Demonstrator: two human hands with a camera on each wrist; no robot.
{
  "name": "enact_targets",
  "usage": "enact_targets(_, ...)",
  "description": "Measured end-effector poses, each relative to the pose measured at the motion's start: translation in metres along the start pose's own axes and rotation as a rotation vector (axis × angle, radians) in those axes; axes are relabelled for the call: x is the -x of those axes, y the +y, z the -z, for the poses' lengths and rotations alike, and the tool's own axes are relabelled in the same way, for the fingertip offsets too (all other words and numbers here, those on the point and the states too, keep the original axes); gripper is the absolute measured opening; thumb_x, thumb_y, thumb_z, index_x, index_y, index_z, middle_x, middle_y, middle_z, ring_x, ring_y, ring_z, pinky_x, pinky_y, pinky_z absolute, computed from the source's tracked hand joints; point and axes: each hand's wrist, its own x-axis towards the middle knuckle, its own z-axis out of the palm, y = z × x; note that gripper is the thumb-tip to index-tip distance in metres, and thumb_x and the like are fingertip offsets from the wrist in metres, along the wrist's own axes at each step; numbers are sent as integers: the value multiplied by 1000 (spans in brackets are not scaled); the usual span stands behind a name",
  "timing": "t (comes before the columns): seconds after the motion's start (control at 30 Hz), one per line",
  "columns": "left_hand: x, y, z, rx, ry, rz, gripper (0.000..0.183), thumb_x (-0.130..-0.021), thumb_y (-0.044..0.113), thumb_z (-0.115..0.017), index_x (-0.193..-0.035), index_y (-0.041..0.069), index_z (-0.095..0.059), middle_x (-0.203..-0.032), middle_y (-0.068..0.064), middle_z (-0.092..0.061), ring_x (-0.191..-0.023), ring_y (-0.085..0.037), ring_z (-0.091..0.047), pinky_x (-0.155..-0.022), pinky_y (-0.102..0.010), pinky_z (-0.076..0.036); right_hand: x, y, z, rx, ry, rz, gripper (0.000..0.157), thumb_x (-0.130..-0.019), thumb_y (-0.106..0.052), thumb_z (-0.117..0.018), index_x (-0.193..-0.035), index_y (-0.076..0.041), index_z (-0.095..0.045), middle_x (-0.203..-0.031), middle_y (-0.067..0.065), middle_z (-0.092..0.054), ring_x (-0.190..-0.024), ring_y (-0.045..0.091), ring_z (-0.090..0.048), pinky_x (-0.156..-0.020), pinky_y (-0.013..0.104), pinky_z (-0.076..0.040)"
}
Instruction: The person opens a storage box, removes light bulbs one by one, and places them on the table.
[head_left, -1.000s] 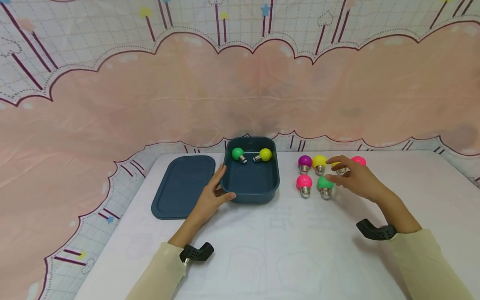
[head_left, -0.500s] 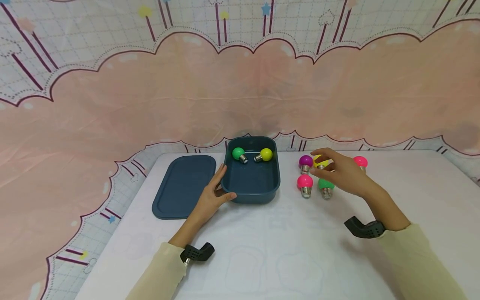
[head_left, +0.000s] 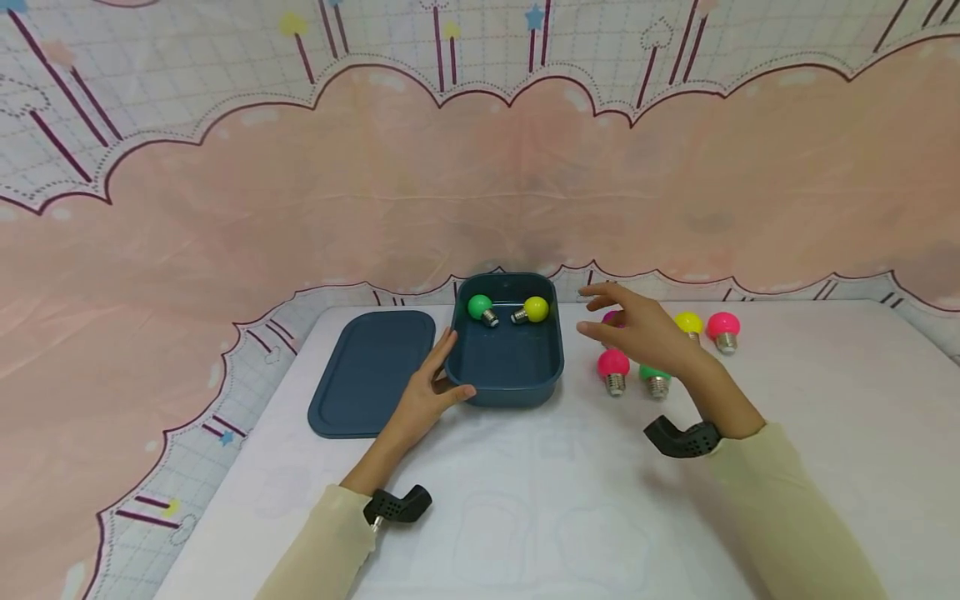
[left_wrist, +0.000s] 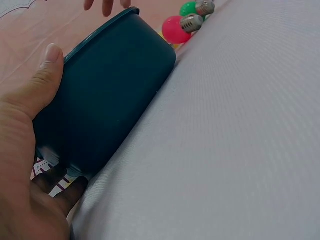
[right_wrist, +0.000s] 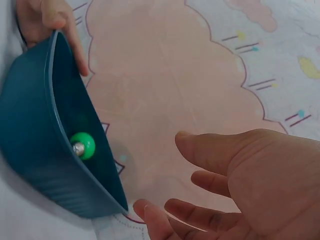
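My left hand [head_left: 431, 392] rests at the near left corner of a dark blue plastic box [head_left: 506, 397], thumb on the front wall and fingers along the left side. In the left wrist view, the thumb lies straight near the rim. A green light bulb [head_left: 478, 307] and a yellow light bulb [head_left: 536, 309] lie inside. To the right of the box, my right hand [head_left: 648, 333] is over the purple bulb [head_left: 613, 317], which it partly hides. Its fingers are spread, and the right wrist view shows nothing between them.
A pink bulb [head_left: 613, 363] and a green bulb [head_left: 654, 372] stand in front of the right hand; a yellow bulb [head_left: 687, 323] and another pink bulb [head_left: 723, 325] are farther right. The flat blue lid [head_left: 375, 375] lies left of the box on the white table [head_left: 525, 517].
My right hand has moved left over the bulbs, toward the box, uncovering the far-right yellow and pink bulbs and now covering another yellow one. The left hand and box have stayed put.
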Motion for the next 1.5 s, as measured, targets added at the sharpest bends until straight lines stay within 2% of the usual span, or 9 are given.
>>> enact_targets(0.27,0,-1,0,-2,-2,1,85,-88,5,-69,-153,9,-16,-159,-7,-3,-140,-39,-20,-105,-47,-34,-20,-13,-16,-81,-44,-25,59,-92,-33,-66,-143,-15,-41,-133,15,-52,-104,29,-61,-79,40,-55)
enact_targets(0.87,0,0,0,-14,1,8,85,-88,6,-69,-153,6,-15,-159,-6,-4,-140,-37,-20,-106,-47,-33,-59,-24,-43,-4,-85,12,56,-92,-27,-65,-141,-7,-45,-137,21,-48,-116,36,-55,-87,44,-52)
enact_targets(1.1,0,2,1,-11,-4,-1,85,-87,7,-70,-153,4,-15,-159,-8,-3,-140,-39,-20,-105,-49,-33,-71,-26,-49,8,-78,29,55,-92,-25,-65,-140,-5,-46,-137,17,-49,-118,37,-53,-89,45,-51)
enact_targets(1.3,0,2,1,-19,-3,15,85,-88,7,-69,-153,5,-14,-159,-7,-3,-140,-38,-20,-105,-47,-34,-85,-24,-61,19,-78,27,55,-93,-24,-63,-141,-3,-44,-142,19,-44,-124,38,-47,-98,49,-43)
enact_targets(1.5,0,2,0,-19,0,20,84,-89,6,-68,-153,6,-15,-159,-8,-4,-140,-36,-22,-105,-46,-34,-93,-26,-73,110,-79,24,57,-93,-25,-63,-142,-3,-43,-143,20,-42,-131,37,-37,-104,53,-34)
